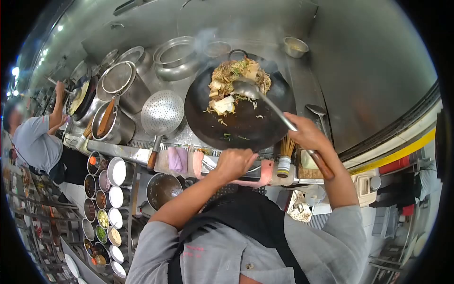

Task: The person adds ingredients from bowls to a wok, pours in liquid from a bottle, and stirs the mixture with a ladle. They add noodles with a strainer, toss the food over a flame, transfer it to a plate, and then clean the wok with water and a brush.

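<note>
A large black wok [236, 128] holds noodles [222, 73] with pale pieces and green shreds, heaped toward its far side. My right hand [308, 132] is closed around the handle of a metal ladle [246, 88], whose wooden end sticks out below the hand. The bowl of the ladle rests on or just over the noodles. At the wok's near edge is my left hand [235, 164], fingers curled; what it grips there is hidden. Beside it, a pink cloth [266, 173] lies along the counter's front edge.
Left of the wok stand a perforated strainer [162, 112] and metal pots [176, 59]. Ingredient bowls [115, 196] fill the lower left. A co-worker [38, 142] works at another wok. A spatula [316, 110] and a bundle of sticks [287, 146] are at the right.
</note>
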`<action>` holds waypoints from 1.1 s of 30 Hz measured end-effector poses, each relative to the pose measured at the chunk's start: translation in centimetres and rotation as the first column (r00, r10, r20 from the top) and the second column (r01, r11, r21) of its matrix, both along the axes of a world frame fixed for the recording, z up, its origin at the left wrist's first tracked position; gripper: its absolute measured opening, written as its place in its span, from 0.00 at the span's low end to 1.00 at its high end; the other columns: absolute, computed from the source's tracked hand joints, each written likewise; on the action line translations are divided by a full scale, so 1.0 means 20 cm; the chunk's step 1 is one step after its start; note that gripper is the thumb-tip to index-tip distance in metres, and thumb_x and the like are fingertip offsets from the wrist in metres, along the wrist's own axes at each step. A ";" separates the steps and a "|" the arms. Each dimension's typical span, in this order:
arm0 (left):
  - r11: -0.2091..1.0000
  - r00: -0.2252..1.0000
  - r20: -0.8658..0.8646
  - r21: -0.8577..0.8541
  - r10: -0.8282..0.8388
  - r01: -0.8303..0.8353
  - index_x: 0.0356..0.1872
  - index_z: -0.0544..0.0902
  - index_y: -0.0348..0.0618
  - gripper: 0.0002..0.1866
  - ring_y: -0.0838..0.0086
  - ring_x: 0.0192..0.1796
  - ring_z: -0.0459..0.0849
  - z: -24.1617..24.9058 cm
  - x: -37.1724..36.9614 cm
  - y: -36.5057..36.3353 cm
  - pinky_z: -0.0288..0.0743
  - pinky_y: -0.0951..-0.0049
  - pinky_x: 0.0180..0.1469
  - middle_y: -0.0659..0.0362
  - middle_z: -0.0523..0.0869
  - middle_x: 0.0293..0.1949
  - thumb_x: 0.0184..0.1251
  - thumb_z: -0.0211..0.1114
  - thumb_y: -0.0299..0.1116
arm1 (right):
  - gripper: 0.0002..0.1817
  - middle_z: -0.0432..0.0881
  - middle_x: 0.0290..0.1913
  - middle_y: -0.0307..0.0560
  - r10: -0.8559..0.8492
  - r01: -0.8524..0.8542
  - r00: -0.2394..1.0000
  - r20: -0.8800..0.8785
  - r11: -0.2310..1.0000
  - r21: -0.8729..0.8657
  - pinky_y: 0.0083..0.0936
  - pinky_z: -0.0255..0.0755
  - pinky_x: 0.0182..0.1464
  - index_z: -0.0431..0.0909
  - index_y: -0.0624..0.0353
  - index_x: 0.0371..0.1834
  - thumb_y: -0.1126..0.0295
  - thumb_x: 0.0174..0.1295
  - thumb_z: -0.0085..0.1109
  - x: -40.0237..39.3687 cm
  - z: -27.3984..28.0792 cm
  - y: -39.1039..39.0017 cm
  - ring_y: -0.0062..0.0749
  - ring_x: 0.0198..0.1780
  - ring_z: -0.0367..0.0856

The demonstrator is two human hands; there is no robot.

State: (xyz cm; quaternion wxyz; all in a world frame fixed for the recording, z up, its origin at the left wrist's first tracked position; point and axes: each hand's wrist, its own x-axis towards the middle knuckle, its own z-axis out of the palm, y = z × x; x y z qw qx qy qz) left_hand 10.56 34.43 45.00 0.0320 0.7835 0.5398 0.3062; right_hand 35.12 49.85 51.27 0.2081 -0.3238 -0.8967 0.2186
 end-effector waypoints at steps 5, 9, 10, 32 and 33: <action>0.993 0.992 0.113 0.092 0.061 -0.072 0.23 0.78 0.42 0.18 0.51 0.27 0.82 0.02 -0.13 0.37 0.75 0.52 0.30 0.49 0.82 0.21 0.70 0.62 0.42 | 0.35 0.77 0.33 0.41 -0.313 0.143 0.938 -0.147 0.739 -0.658 0.17 0.63 0.17 0.60 0.67 0.75 0.80 0.61 0.54 0.11 0.14 -0.12 0.14 0.19 0.68; 0.992 0.996 0.053 0.095 0.075 -0.079 0.24 0.78 0.41 0.16 0.50 0.29 0.83 -0.09 -0.18 0.50 0.76 0.52 0.36 0.48 0.83 0.22 0.69 0.62 0.40 | 0.36 0.74 0.25 0.38 -0.466 0.227 0.864 -0.189 0.697 -0.680 0.19 0.64 0.16 0.58 0.68 0.75 0.80 0.60 0.55 0.10 -0.04 -0.07 0.17 0.18 0.68; 0.993 0.997 0.051 0.096 0.065 -0.070 0.24 0.79 0.41 0.16 0.50 0.29 0.83 -0.12 -0.18 0.51 0.76 0.52 0.37 0.48 0.83 0.23 0.69 0.62 0.40 | 0.37 0.74 0.26 0.39 -0.495 0.267 0.851 -0.175 0.696 -0.667 0.20 0.65 0.16 0.58 0.68 0.75 0.80 0.60 0.55 0.09 -0.05 -0.09 0.17 0.18 0.69; 0.997 0.999 -0.009 0.061 0.039 -0.039 0.23 0.80 0.47 0.18 0.53 0.23 0.82 0.27 -0.09 0.21 0.76 0.55 0.28 0.53 0.83 0.22 0.70 0.61 0.46 | 0.35 0.76 0.33 0.40 -0.468 0.061 0.795 -0.385 0.694 -0.718 0.19 0.69 0.18 0.58 0.64 0.76 0.80 0.63 0.56 0.18 0.04 -0.27 0.17 0.21 0.72; 0.998 0.997 0.049 0.013 0.068 -0.068 0.24 0.82 0.47 0.18 0.52 0.23 0.82 0.29 -0.13 0.28 0.76 0.55 0.29 0.52 0.84 0.23 0.70 0.61 0.47 | 0.35 0.76 0.33 0.40 -0.475 0.051 0.787 -0.394 0.686 -0.726 0.19 0.68 0.18 0.58 0.65 0.76 0.80 0.63 0.56 0.15 0.03 -0.26 0.17 0.21 0.71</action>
